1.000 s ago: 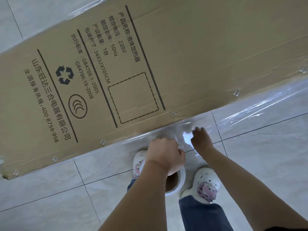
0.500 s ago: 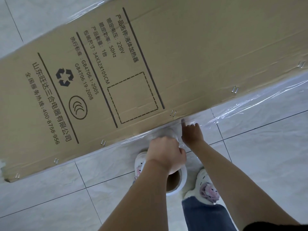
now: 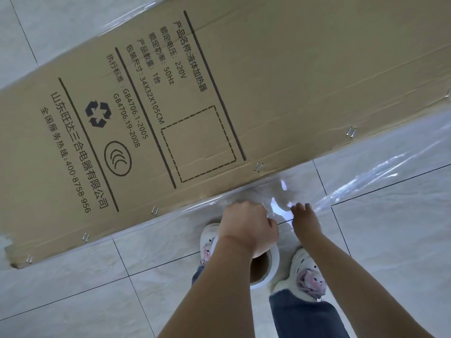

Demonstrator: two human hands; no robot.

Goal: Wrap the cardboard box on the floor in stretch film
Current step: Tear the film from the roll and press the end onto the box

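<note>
Left hand (image 3: 246, 225): fingers curled round white stretch-film roll with brown cardboard core (image 3: 264, 267). Right hand (image 3: 306, 220): fingers extended, pressing clear film sheet (image 3: 366, 181). Long brown printed cardboard box (image 3: 268, 81): just beyond hands, lying diagonally on pale tiled floor (image 3: 73, 276).

place: indoor room, likely a home | evidence: pale tiled floor (image 3: 390, 240); plush slippers (image 3: 307, 276)
</note>
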